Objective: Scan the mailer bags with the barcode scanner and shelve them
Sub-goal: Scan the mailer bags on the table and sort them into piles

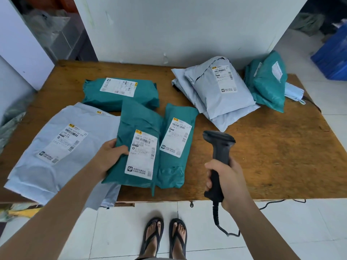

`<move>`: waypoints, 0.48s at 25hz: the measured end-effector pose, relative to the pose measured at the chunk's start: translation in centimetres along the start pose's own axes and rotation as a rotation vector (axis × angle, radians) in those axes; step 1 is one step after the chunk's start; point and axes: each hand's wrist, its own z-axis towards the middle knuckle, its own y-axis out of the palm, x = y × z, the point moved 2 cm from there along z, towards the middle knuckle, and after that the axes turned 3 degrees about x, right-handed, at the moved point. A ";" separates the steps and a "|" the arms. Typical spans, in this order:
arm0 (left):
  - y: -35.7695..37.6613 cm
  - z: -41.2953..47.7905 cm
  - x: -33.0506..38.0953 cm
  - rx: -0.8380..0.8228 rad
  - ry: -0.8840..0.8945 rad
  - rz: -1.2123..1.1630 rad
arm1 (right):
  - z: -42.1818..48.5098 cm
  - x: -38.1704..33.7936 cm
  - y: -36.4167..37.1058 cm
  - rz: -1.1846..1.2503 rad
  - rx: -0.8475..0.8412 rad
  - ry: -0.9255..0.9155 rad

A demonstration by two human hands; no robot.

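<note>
My left hand (110, 154) grips the left edge of a teal mailer bag (139, 126) with a white label, lifted a little off the wooden table (272, 147). A black barcode scanner (218, 152) stands upright in my right hand (228, 181), its head turned toward the bags. Right beside the held bag lies a second teal mailer (174, 166). A third teal mailer (120, 94) lies behind it. On the left, a large grey mailer (56, 147) hangs over the table's front edge.
At the back right lie stacked grey mailers (217, 91) and more teal mailers (268, 85). The scanner's coiled cable (219, 222) hangs toward the tiled floor. A blue crate (334, 55) stands far right. My feet in sandals (165, 237) are below the table edge.
</note>
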 end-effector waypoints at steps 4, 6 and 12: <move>2.1 0.6 -1.0 -0.159 -0.176 -0.056 | 0.1 0.6 0.2 -0.032 -0.021 0.006; 4.1 0.5 -1.6 -0.262 -0.200 -0.088 | 0.0 0.6 0.0 -0.034 -0.022 0.010; 6.1 2.1 -2.9 0.006 0.036 0.517 | 0.5 -0.2 -1.8 0.001 0.048 -0.004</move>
